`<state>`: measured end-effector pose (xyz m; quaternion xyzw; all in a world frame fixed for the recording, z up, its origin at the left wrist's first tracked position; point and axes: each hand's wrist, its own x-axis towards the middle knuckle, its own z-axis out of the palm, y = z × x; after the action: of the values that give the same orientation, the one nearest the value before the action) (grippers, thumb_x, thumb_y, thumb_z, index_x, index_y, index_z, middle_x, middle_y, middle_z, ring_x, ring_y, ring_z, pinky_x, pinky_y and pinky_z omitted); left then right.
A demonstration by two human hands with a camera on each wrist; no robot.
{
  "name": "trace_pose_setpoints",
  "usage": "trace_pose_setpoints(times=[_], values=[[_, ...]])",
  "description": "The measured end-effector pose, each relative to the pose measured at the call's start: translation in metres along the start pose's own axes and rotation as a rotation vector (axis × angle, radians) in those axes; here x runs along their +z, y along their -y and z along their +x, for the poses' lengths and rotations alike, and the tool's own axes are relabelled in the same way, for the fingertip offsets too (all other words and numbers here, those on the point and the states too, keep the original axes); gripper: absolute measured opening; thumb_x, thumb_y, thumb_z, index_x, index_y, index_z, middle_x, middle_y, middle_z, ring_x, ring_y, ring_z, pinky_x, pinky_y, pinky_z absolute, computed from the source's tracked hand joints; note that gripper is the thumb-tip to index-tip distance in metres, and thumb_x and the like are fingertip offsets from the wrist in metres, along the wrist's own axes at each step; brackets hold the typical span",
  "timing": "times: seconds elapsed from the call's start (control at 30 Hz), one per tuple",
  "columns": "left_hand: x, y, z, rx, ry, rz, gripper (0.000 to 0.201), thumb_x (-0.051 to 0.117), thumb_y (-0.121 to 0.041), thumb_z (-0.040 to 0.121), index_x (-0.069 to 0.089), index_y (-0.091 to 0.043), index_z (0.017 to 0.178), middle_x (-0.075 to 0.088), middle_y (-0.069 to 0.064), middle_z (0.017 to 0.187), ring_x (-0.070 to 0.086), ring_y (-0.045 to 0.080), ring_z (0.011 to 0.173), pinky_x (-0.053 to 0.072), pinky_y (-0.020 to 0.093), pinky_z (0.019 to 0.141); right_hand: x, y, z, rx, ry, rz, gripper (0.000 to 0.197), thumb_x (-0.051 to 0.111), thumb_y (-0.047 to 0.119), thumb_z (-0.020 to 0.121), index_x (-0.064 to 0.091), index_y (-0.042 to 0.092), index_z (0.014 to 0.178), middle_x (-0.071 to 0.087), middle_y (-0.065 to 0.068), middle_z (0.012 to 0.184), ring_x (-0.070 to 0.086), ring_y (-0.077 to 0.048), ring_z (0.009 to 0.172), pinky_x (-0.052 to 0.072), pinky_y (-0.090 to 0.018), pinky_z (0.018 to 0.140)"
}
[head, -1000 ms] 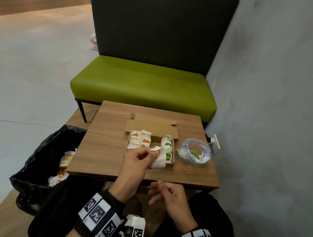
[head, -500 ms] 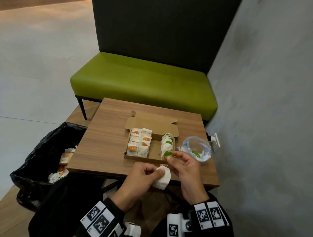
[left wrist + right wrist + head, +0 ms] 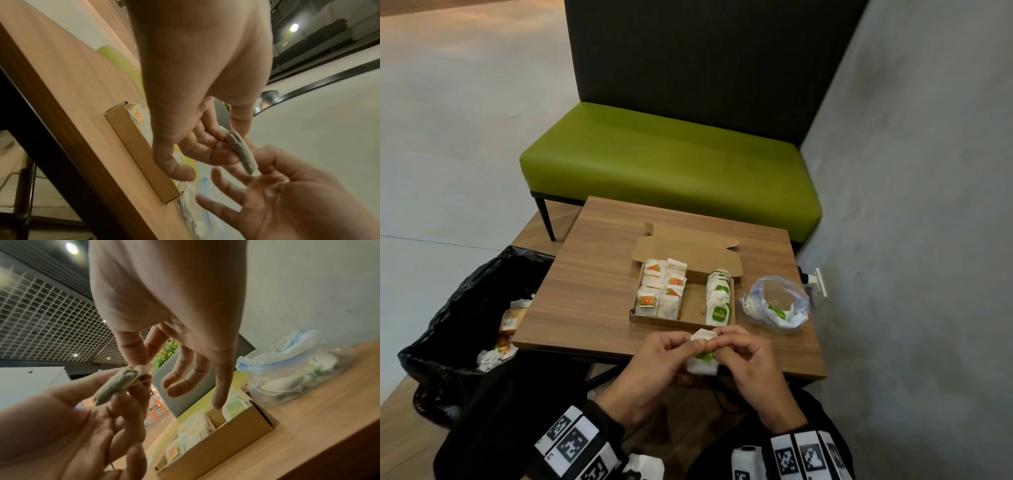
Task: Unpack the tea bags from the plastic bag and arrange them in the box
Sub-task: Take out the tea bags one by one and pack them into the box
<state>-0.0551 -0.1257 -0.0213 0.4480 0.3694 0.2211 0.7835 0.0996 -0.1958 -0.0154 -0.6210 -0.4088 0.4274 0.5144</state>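
Observation:
A white tea bag [image 3: 702, 365] with a green tag is held just above the table's front edge. My left hand [image 3: 688, 346] grips it from the left, and my right hand [image 3: 719, 343] pinches its top and tag from the right. In the wrist views the tea bag [image 3: 241, 153] [image 3: 119, 384] shows edge-on between the fingers of both hands. The open cardboard box [image 3: 690, 305] lies just beyond, with orange-tagged bags on its left and green-tagged bags on its right. The clear plastic bag [image 3: 774, 305] with more tea bags lies right of the box.
The small wooden table [image 3: 592, 291] carries the box and the bag. A black rubbish bag [image 3: 458, 308] with wrappers stands open at its left. A green bench [image 3: 671, 164] stands behind, and a grey wall [image 3: 911, 240] with a socket runs close on the right.
My left hand drew the tea bag back from over the box to the table's front edge. My right hand rose from below the edge and joined it, pinching the bag's tag.

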Motion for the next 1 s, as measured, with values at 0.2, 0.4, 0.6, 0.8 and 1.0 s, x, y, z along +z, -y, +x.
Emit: trace_pose_setpoints(times=[0.2,0.4,0.6,0.8,1.0], values=[[-0.010,0.000,0.004,0.126,0.011,0.113,0.020,0.065,-0.011,0.089,0.073,-0.006,0.106,0.075,0.012,0.104,0.069,0.028,0.102,0.056,0.034,0.089,-0.004,-0.003,-0.002,0.022,-0.087,0.237,0.015,0.068,-0.003,0.085,0.077,0.004,0.094,0.076,-0.012,0.098,0.073,-0.026,0.095,0.059,-0.034,0.081],[-0.006,-0.002,0.014,0.222,-0.090,0.375,0.019,0.069,-0.009,0.089,0.072,-0.018,0.105,0.076,0.002,0.094,0.071,0.013,0.092,0.057,0.022,0.077,0.000,-0.014,0.004,0.099,-0.067,0.135,0.010,0.075,0.005,0.083,0.078,0.013,0.088,0.077,-0.013,0.091,0.073,-0.027,0.086,0.060,-0.033,0.077],[-0.014,-0.020,0.034,0.335,-0.017,0.787,0.018,0.071,-0.019,0.089,0.070,-0.032,0.101,0.071,-0.011,0.092,0.065,0.000,0.087,0.053,0.018,0.073,-0.005,-0.012,0.020,0.090,-0.026,0.090,0.009,0.073,0.005,0.085,0.076,0.008,0.093,0.076,-0.013,0.089,0.072,-0.020,0.081,0.059,-0.029,0.074],[-0.028,-0.049,0.088,0.364,-0.160,0.903,0.012,0.073,-0.018,0.087,0.071,-0.028,0.081,0.072,-0.008,0.076,0.067,0.005,0.072,0.055,0.028,0.069,-0.011,-0.016,0.039,0.069,-0.233,0.038,0.010,0.071,0.008,0.088,0.076,0.016,0.090,0.077,-0.005,0.083,0.071,-0.014,0.070,0.056,-0.023,0.066],[-0.031,-0.065,0.151,0.384,-0.365,1.087,0.008,0.073,-0.022,0.087,0.071,-0.024,0.094,0.072,-0.006,0.080,0.068,0.009,0.068,0.060,0.038,0.064,-0.026,-0.024,0.031,0.071,-0.251,-0.019,0.009,0.070,0.010,0.089,0.075,0.016,0.088,0.076,-0.003,0.078,0.069,-0.011,0.067,0.056,-0.023,0.067]])
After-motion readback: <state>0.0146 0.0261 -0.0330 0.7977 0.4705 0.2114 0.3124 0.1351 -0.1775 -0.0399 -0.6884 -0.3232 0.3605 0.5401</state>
